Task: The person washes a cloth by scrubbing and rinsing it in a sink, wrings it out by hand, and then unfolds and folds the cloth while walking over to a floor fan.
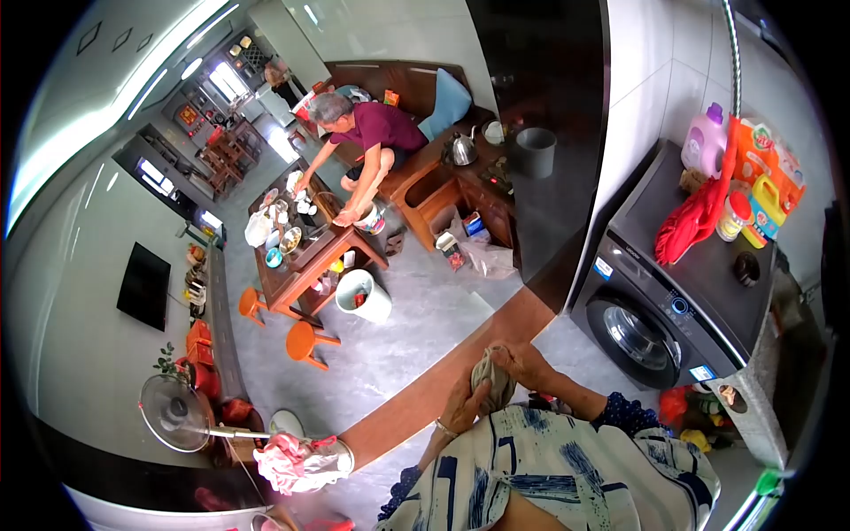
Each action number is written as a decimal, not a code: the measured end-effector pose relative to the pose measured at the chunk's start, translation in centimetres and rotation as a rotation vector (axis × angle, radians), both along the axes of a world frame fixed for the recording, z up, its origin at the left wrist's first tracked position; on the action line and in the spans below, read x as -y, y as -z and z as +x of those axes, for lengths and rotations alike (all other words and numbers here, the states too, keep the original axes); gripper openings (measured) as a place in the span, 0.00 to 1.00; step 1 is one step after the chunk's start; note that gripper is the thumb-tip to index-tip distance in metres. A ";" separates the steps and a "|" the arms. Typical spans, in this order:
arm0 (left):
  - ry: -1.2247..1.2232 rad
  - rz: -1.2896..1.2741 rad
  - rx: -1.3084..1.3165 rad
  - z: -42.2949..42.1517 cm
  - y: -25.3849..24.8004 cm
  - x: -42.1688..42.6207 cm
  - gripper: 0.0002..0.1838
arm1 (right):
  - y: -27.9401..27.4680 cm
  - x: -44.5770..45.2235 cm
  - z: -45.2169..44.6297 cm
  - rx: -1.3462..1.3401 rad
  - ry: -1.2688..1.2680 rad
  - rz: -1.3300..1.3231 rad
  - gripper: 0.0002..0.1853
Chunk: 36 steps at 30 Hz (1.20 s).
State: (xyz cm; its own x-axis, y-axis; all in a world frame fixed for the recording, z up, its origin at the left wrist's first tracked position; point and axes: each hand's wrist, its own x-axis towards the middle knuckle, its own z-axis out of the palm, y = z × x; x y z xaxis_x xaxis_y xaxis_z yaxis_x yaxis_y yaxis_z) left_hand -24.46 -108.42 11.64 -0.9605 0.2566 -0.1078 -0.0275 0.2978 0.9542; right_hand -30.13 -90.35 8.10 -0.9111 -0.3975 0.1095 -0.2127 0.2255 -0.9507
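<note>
A white garment with blue markings (540, 460) covers the lap nearest the camera. Directly above it, a bunched grey-beige cloth (500, 388) is held between two hands. The left hand (459, 407) is closed on the cloth's left side; the right hand (529, 365) is closed on its upper right side.

A grey floor (443, 305) extends ahead, crossed by a reddish-brown strip (412, 396) just beyond the hands. A washing machine (637, 212) stands at the right. A wooden table (329, 257) stands well apart, beyond the strip; a person in a maroon shirt (390, 128) sits beside it.

Lettering on the machine's front is too small to read. Two blue-and-white stickers (604, 267) show there, text illegible.

Count: orange stools (302, 341), two; white bin (372, 310), one; fan (175, 411), one; wall-mounted television (144, 285), one; metal kettle (460, 150), one. On the machine: purple bottle (703, 146), one; yellow bottle (767, 208), one.
</note>
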 end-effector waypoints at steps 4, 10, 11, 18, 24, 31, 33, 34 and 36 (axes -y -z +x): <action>-0.013 -0.032 0.058 -0.2 -0.2 0.1 0.21 | -0.1 0.3 -0.4 -0.024 -0.006 0.010 0.21; -0.016 -0.041 0.022 -0.2 -0.7 0.3 0.19 | -0.2 0.6 -0.7 -0.014 -0.022 -0.062 0.22; -0.040 -0.040 0.040 0.0 -0.6 0.4 0.19 | -0.3 0.7 -0.4 0.005 -0.046 -0.061 0.22; -0.030 -0.013 -0.034 0.6 -1.1 0.3 0.20 | -0.7 1.0 0.0 -0.008 -0.039 -0.068 0.19; -0.030 -0.085 0.026 1.6 -1.9 0.2 0.22 | -1.6 0.9 0.7 0.032 -0.057 -0.028 0.19; 0.024 -0.104 -0.002 2.0 -1.2 0.3 0.22 | -0.9 0.5 1.4 0.015 -0.064 0.004 0.18; 0.028 -0.097 0.028 2.0 -1.0 0.2 0.22 | -1.4 0.1 1.5 0.051 -0.092 0.046 0.20; 0.023 -0.112 0.038 2.0 -1.0 0.1 0.22 | -1.7 0.0 1.6 0.051 -0.103 0.036 0.20; 0.014 -0.133 0.055 2.0 -0.9 -0.2 0.22 | -1.6 -0.3 1.7 0.039 -0.112 0.036 0.20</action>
